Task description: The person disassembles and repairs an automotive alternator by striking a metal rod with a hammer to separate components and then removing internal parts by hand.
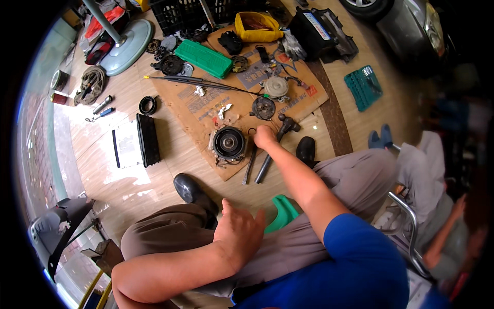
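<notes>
My right hand (265, 137) reaches down to the cardboard, its fingers closed, with a small dark ring (252, 132) at the fingertips. Just left of it sits a round pulley-like part (228, 143) with a black grooved rim and a metal centre. A thin flat metal bar (250, 166) lies below the hand. Close on its right is a hammer (272, 153), its dark head pointing away from me. Over my lap my left hand (239, 232) holds nothing, its index finger and thumb stretched apart. Some of its fingers are hard to make out.
Flattened cardboard (190, 103) bears a green case (204, 58), wiper blades (206, 84), a round metal part (276, 87) and a yellow container (258, 27). A black box (147, 140) stands left, a car battery (312, 32) far right. A teal tool case (364, 87) lies beyond.
</notes>
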The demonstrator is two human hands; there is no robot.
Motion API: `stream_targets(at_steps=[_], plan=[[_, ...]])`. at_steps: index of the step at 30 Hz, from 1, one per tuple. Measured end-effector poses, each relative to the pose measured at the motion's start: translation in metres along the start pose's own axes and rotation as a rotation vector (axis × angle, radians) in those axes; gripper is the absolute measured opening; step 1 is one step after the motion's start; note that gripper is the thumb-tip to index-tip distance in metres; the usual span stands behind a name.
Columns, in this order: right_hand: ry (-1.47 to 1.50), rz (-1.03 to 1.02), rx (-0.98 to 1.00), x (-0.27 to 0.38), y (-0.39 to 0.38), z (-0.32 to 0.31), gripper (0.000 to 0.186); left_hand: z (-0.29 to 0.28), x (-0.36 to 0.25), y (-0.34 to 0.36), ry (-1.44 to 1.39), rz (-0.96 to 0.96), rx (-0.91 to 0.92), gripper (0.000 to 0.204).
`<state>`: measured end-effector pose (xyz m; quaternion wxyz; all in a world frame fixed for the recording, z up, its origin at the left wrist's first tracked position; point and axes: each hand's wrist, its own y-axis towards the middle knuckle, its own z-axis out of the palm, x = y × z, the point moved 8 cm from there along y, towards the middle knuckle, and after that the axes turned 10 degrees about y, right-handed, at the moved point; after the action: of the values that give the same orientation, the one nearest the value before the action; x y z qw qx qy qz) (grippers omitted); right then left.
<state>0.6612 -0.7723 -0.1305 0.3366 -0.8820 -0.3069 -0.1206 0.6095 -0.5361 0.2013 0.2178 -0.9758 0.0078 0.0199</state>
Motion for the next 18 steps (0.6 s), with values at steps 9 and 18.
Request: stream_targets(at_steps=[9,18], plan=[[0.177,-0.090,-0.249,-0.003,0.021,-0.001,0.026,0.003,0.010,0.000,-0.008,0.002,0.004,0.044],[0.251,0.155,-0.236,-0.083,-0.030,0.013,0.031,0.001,-0.017,-0.002,0.082,0.074,0.082,0.043]])
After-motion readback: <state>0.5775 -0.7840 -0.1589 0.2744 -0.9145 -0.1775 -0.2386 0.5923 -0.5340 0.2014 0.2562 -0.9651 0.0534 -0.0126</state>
